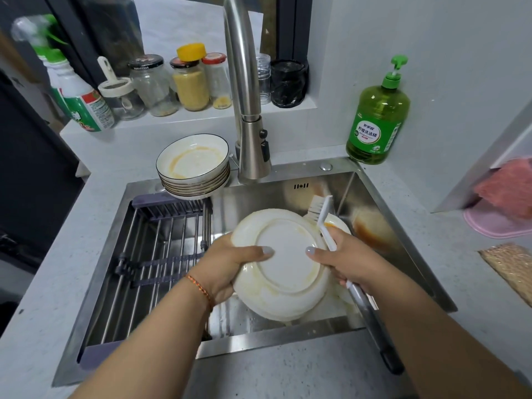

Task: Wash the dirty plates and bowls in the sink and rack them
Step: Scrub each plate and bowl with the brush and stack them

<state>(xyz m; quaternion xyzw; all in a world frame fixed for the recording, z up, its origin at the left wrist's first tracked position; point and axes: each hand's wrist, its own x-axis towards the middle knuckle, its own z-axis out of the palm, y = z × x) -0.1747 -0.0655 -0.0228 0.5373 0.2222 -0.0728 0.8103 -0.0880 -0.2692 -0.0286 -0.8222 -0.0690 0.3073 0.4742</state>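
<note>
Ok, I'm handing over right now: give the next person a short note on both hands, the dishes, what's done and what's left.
Left hand and right hand hold one plate underside up over the sink; the right also grips the brush.
Dirty stack sits at the sink's back edge; another dirty dish lies in the basin.
Rack holds nothing: no dish finished.
Left: scrub, rinse and rack everything.
</note>
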